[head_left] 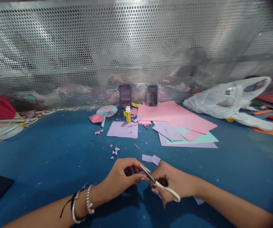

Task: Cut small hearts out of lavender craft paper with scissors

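My right hand (174, 183) is closed around white-handled scissors (161, 185), whose blades point up and left toward my left hand. My left hand (120, 179) pinches a small piece of lilac paper (142, 172) at the blade tips; most of that piece is hidden by fingers. Two small lilac paper scraps (151, 158) lie on the blue table (55, 152) just beyond my hands. Bracelets circle my left wrist (84, 202).
Farther back lie a lilac sheet (122, 129), a stack of pink, mint and lilac paper (184, 126), a yellow glue stick (128, 114) and a paper fan (105, 112). Tiny lilac bits (114, 151) are scattered about. A white plastic bag (231, 101) sits right; perforated metal mesh (126, 47) backs the table.
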A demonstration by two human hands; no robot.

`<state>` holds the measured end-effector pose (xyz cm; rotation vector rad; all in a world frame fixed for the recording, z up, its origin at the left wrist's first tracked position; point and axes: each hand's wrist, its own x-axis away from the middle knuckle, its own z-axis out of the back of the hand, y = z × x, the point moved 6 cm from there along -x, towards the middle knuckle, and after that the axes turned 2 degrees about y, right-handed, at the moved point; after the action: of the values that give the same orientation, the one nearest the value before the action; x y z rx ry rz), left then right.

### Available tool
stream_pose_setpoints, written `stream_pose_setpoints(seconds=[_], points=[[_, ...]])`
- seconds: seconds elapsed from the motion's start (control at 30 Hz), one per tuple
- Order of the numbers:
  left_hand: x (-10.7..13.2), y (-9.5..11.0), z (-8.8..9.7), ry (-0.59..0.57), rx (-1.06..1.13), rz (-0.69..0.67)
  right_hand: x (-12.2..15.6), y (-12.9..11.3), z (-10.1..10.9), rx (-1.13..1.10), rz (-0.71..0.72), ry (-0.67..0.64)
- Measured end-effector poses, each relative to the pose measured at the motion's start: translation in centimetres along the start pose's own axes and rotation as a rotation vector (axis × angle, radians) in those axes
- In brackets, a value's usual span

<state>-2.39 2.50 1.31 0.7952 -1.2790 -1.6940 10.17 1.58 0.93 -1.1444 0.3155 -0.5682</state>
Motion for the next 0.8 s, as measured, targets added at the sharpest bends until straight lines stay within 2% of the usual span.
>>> stream_pose_setpoints(seconds=[0.3, 0.8], points=[[-0.16, -0.09, -0.01, -0.021, 0.016, 0.016, 0.08, 0.32, -0.14, 0.012, 0.036, -0.014], [-0.22, -0.02, -0.03, -0.038, 0.004, -0.007, 0.14, 0.09, -0.1, -0.071, -0.02, -0.032]])
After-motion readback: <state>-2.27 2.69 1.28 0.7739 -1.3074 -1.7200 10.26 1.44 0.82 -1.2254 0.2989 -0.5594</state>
